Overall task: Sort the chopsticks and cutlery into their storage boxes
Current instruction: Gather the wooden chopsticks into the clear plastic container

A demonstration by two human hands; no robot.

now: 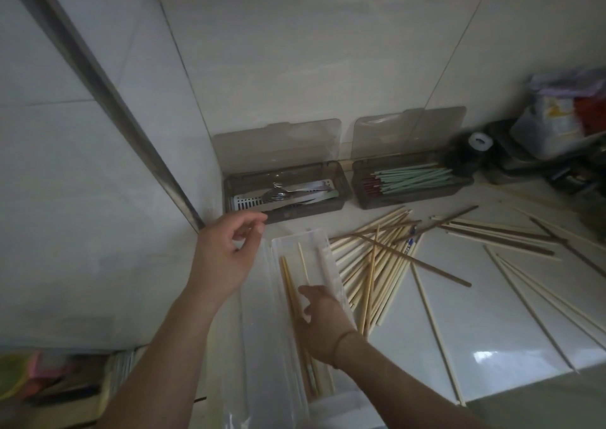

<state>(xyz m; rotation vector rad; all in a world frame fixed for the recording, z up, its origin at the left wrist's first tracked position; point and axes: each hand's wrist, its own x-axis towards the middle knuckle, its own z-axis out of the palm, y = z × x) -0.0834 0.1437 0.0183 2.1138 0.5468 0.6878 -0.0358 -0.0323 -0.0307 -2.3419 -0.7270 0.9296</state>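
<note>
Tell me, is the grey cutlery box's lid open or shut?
Open: the cutlery box has its lid standing against the wall.

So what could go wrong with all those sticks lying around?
The loose chopsticks are piled criss-cross beside the clear box, so pulling one out might flick others off the counter. The right hand is reaching into that box over the chopsticks already inside, and could knock them crooked. The left hand hovers near the grey cutlery box and might bump it.
</note>
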